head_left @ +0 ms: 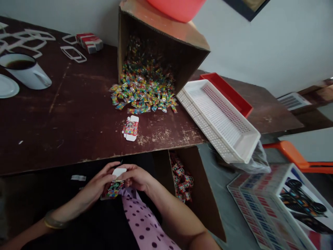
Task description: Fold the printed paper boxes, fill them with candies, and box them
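Observation:
Over my lap, in front of the table edge, both hands grip one small colourful printed carton with a white end flap raised. My left hand holds its left side, thumb near the flap. From the right, my right hand pinches at the flap, its fingertips partly hidden. A flattened small carton with white flaps lies on the table ahead. Beyond it, many clear-wrapped colourful candies spill from a large cardboard box tipped on its side.
A white perforated basket overhangs the table's right edge, with a red tray behind. Below, an open cardboard box holds filled small cartons. A mug, paper bands and stacked cartons stand at the left.

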Demonstrator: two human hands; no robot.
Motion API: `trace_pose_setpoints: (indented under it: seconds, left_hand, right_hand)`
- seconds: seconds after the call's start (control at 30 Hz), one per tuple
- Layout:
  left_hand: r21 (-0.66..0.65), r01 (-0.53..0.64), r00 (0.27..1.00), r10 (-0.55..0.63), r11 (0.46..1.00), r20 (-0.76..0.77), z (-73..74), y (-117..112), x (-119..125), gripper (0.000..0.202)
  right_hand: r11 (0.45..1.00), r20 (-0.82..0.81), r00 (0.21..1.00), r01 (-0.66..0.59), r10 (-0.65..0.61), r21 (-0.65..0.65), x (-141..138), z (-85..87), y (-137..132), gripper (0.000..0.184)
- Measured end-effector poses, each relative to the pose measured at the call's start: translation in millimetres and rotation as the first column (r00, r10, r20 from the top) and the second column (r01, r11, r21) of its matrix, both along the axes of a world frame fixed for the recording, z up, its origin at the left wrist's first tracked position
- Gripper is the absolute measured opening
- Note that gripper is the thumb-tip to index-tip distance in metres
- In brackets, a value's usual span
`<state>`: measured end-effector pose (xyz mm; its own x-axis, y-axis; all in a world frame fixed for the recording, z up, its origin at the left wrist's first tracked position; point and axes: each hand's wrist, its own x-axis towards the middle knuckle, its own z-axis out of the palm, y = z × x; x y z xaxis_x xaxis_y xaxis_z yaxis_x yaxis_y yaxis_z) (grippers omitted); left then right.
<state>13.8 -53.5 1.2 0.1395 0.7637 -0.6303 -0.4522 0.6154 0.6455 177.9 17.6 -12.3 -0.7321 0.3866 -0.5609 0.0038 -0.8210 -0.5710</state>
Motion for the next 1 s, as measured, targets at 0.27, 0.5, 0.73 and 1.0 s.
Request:
trace_pose_setpoints:
  seconds: [0.27,0.5,0.73,1.0]
  left_hand:
    - [-0.038,-0.020,0.996,0.024,0.999,0.085,-21.2,-6.5,-7.1,0.035]
    - [0.067,0.131,0.990,-0.134,0.989,0.046,-9.1,-8.7,-12.9,0.037]
    - [0.071,0.233,0.969,-0.238,0.970,0.064,-18.4,-6.7,-13.7,0.042]
    - [0.014,0.112,0.993,-0.112,0.994,0.033,-18.4,-8.2,-12.2,0.062]
  right_hand:
    - [0.588,0.152,0.986,-0.087,-0.062,0.804,-2.5,19.0,5.0,0.026]
    - [0.528,0.135,0.987,-0.072,-0.083,0.846,2.6,14.3,4.9,0.019]
    - [0.625,0.125,0.992,-0.113,0.026,0.772,8.1,1.4,17.8,0.031]
    - [-0.252,0.354,0.912,-0.300,0.208,0.920,17.3,22.3,21.8,0.030]
